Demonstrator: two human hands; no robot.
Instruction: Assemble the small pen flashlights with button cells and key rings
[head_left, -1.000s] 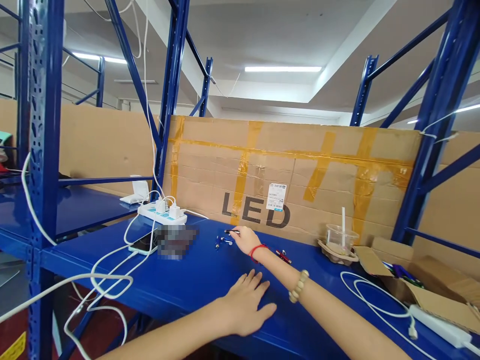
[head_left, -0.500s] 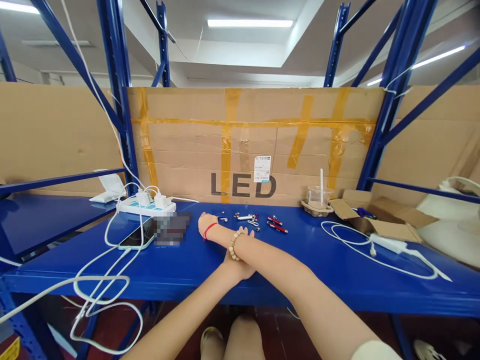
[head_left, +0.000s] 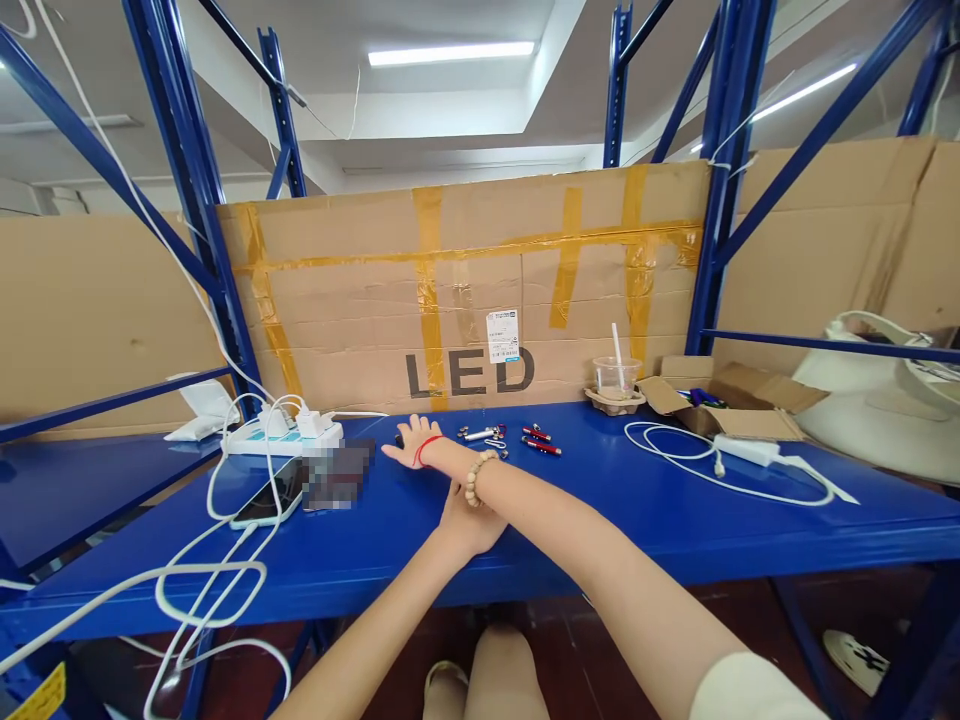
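My right hand (head_left: 415, 443) reaches across to the left with its fingers spread, palm toward the blue tabletop (head_left: 585, 500). A red string (head_left: 427, 450) circles that wrist. Beside its fingers lies a small dark thing (head_left: 399, 440), too small to name. My left hand (head_left: 471, 520) is against the underside of my right forearm, at a bracelet of pale beads (head_left: 478, 478); the forearm hides most of its fingers. Just right of my right hand are a small white cylinder (head_left: 480, 435), a metal clip (head_left: 495, 444) and two red pocketknife-like pieces (head_left: 541, 446).
A phone (head_left: 274, 492) with white cables and a power strip (head_left: 281, 436) sit at the left, near a blurred dark patch (head_left: 337, 475). To the right are a plastic cup (head_left: 616, 376), an open carton (head_left: 750, 405) and a white adapter (head_left: 746, 449). Cardboard (head_left: 352, 310) stands behind.
My right hand has opened from curled fingers to spread ones. My left fingers, seen above the forearm before, are now mostly hidden. The view has turned a little to the right.
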